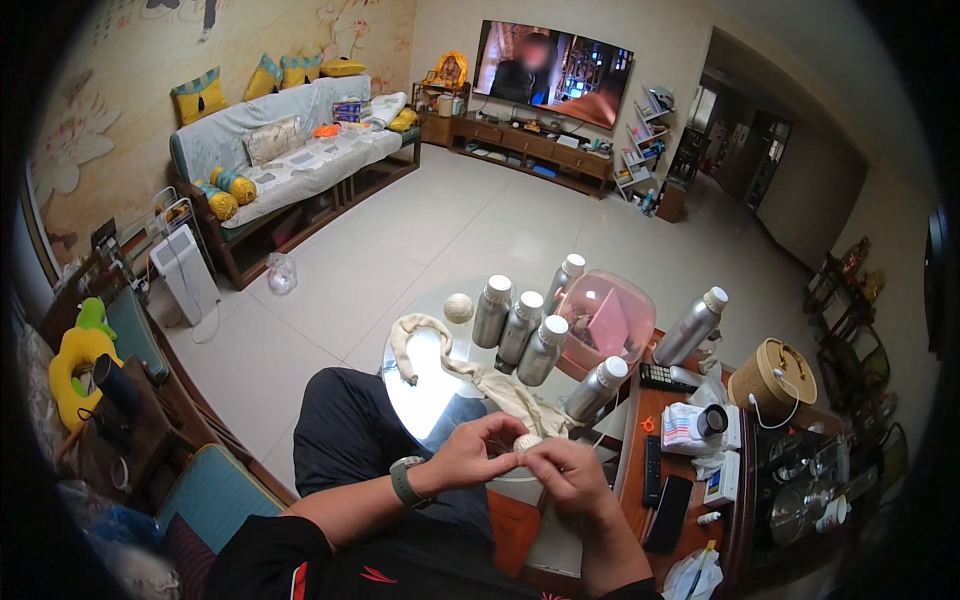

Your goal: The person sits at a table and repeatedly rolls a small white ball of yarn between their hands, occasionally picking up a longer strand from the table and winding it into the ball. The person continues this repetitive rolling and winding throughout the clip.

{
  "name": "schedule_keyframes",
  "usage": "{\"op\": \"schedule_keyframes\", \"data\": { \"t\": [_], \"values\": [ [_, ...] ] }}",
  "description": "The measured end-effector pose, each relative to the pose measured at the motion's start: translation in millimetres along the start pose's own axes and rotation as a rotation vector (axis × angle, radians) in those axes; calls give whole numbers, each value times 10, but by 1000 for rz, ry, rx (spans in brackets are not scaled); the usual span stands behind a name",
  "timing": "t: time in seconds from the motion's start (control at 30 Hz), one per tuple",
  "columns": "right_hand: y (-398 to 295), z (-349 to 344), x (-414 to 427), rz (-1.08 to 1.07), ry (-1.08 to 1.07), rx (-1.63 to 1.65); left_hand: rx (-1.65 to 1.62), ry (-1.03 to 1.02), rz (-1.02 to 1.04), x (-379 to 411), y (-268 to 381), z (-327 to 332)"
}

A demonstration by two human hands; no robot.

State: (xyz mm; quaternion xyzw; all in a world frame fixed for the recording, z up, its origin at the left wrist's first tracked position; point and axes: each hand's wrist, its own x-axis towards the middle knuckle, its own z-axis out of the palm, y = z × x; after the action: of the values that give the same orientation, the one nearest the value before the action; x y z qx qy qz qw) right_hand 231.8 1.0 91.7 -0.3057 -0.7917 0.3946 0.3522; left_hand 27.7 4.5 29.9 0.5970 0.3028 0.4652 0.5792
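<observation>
Between my two hands, over the near edge of a round glass table (pixel 420 360), is a small cream ball (pixel 527 442), perhaps of cord. My left hand (pixel 480 450) holds it from the left, thumb and fingers around it. On its right side my right hand (pixel 566 472) pinches at it with bent fingers; what the fingertips grip is partly hidden. A long strip of cream cloth (pixel 499 386) lies twisted on the glass just beyond. Farther back sits a larger cream ball (pixel 458 308), next to several silver metal bottles with white caps, one of them a bottle (pixel 598 390) near my right hand.
A pink translucent plastic box (pixel 607 322) stands behind the bottles. On the wooden table at right are a remote control (pixel 652 471), a smartphone (pixel 669 514), another metal bottle (pixel 690 326) and a woven basket (pixel 772 375). A sofa (pixel 315 161) and a television (pixel 553 71) are across the room.
</observation>
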Motion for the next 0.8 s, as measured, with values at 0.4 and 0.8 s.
{"op": "schedule_keyframes", "data": {
  "t": [0.4, 0.8],
  "values": [
    [354, 15, 23, 10, -171, -262, -356, 145, 125, 57, -41, 26],
    [183, -4, 70, 81, 266, -107, -312, -119, -95, -9, -2, -9]
  ]
}}
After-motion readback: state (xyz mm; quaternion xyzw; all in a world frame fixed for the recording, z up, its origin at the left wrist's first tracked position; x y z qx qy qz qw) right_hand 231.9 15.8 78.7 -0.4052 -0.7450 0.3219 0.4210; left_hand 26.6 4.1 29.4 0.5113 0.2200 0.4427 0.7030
